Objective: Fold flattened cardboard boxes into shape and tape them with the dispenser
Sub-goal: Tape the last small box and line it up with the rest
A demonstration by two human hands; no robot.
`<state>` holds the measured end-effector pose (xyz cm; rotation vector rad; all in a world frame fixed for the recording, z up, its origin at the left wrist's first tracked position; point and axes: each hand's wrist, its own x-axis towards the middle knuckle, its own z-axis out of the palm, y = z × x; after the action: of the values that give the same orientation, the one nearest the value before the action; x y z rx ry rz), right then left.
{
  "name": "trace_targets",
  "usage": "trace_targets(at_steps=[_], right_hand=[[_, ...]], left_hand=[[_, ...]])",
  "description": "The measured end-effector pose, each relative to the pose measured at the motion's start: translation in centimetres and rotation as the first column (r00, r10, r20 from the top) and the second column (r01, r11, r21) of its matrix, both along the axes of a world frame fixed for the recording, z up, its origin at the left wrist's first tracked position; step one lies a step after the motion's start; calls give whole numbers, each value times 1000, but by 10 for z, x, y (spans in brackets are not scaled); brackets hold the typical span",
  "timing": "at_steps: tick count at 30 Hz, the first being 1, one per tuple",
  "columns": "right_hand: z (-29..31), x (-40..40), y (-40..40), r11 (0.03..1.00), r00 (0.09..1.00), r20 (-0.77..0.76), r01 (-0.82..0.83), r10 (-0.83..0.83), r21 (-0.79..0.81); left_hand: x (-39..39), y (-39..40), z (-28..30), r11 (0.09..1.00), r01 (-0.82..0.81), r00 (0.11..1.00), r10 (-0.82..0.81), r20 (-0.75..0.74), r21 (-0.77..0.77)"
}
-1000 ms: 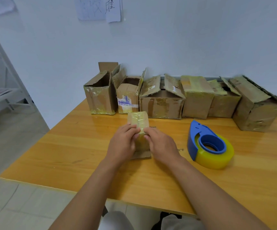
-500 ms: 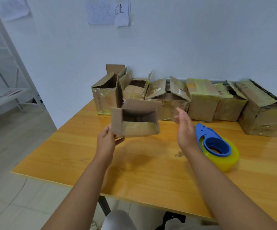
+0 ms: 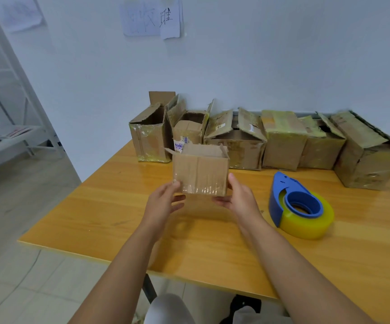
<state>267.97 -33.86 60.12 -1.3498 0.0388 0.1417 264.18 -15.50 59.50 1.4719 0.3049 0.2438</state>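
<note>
Both hands hold one small brown cardboard box (image 3: 200, 173) up in the air, above the shiny yellow wooden table (image 3: 109, 206). The left hand (image 3: 163, 202) touches the box's bottom left corner with its thumb, and its other fingers reach under the box, a little spread. The right hand (image 3: 238, 198) presses its thumb on the bottom right corner, and its fingers lie flat under the box. So the box sits between the two hands, with most of it above them. The box stands upright and its top flaps are open. Clear tape shines along its lower front.

To the right of the hands, the blue plastic tape dispenser with a fat yellow roll of tape (image 3: 299, 206) lies on the table, near the right hand but not touching it. Behind the held box, a row of worn, taped brown cardboard boxes (image 3: 280, 141) stands along the white wall (image 3: 259, 54). Two sheets of paper (image 3: 152, 17) hang on that wall. A white metal shelf (image 3: 7, 94) stands at the far left.
</note>
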Motion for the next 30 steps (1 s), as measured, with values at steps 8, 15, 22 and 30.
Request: trace_targets(at_steps=[8, 15, 22, 30], right_hand=[[-19, -3, -4, 680, 847, 516, 302, 130, -668], [-17, -4, -10, 359, 513, 808, 724, 290, -588], [-2, -5, -20, 288, 698, 590, 515, 405, -807], [-11, -1, -24, 322, 640, 638, 552, 427, -769]], left_hand=[[0, -12, -1, 840, -233, 972, 211, 100, 491], [-5, -6, -12, 671, -130, 991, 68, 114, 730], [-1, 3, -26, 761, -182, 981, 93, 173, 623], [-1, -2, -29, 745, -182, 976, 57, 211, 642]])
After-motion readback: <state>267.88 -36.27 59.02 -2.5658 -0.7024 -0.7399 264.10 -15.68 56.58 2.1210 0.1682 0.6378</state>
